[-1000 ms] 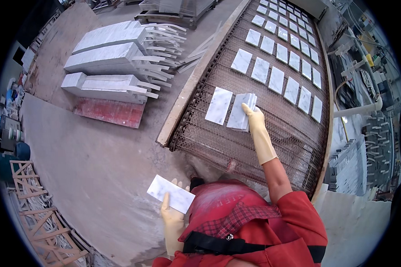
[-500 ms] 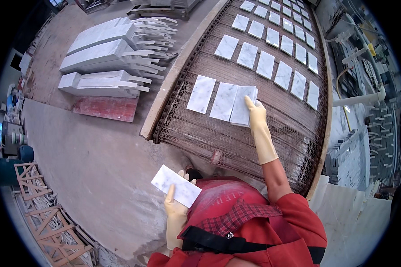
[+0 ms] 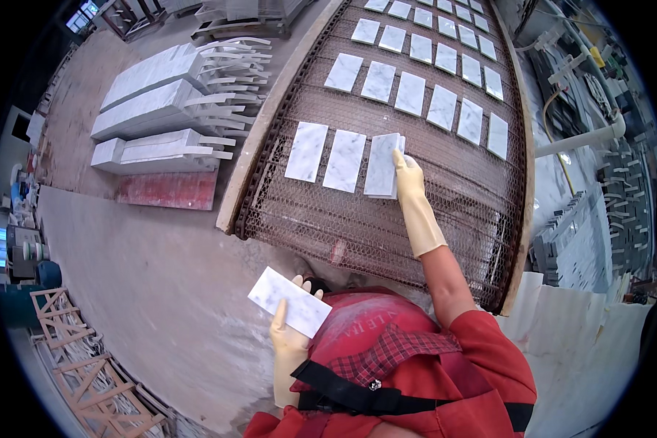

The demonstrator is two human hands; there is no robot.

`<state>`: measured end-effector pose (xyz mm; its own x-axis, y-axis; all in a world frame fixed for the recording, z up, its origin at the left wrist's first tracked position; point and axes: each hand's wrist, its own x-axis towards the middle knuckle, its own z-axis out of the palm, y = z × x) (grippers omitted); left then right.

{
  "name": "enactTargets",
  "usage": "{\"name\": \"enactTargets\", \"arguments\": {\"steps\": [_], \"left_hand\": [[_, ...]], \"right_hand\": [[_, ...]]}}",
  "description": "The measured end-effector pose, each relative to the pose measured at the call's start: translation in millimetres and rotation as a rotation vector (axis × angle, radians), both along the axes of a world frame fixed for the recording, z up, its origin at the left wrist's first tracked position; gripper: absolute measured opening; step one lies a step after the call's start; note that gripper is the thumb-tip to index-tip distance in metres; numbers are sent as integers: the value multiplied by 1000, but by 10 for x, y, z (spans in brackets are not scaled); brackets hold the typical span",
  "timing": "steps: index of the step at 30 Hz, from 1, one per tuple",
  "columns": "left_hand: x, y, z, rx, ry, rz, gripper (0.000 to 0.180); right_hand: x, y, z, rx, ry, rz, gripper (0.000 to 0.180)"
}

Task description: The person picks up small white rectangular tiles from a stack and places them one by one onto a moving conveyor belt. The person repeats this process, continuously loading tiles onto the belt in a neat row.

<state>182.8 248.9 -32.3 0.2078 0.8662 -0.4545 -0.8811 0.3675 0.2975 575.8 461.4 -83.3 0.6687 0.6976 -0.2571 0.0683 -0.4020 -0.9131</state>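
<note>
My left hand (image 3: 290,339), in a cream rubber glove, grips a white marble tile (image 3: 288,302) at my front, thumb over its face and fingers behind. My right hand (image 3: 409,177), gloved alike, is closed on the right edge of a small stack of marble tiles (image 3: 382,165) over the near part of a mesh conveyor belt (image 3: 306,219). The tiles in that stack are slightly offset; how many is hidden. Left of it lie two single tiles, one close by (image 3: 344,160) and one farther left (image 3: 306,152), with narrow gaps between them.
Several rows of marble tiles (image 3: 378,80) extend along the belt beyond my hands. The belt has raised side rails (image 3: 230,197). Bundles of long white stone pieces (image 3: 146,109) sit on the floor to the left. Wooden crate frames (image 3: 98,387) stand at lower left, and a white pipe (image 3: 584,139) at right.
My right hand's stack is now separated by a gap from the tile on its left, which it touched before. The view has shifted slightly. My left hand keeps its tile.
</note>
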Motion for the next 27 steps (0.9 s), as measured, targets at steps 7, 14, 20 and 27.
{"name": "enactTargets", "arguments": {"steps": [7, 14, 20, 27], "left_hand": [[34, -65, -58, -2, 1, -18, 71], [106, -21, -63, -6, 54, -86, 75], [142, 46, 1, 43, 66, -140, 74], [300, 197, 164, 126, 81, -206, 77]], "right_hand": [[278, -269, 297, -19, -71, -72, 60], [682, -544, 345, -125, -179, -69, 57], [441, -822, 983, -240, -441, -109, 53], [-482, -1336, 1450, -242, 66, 633, 47]]}}
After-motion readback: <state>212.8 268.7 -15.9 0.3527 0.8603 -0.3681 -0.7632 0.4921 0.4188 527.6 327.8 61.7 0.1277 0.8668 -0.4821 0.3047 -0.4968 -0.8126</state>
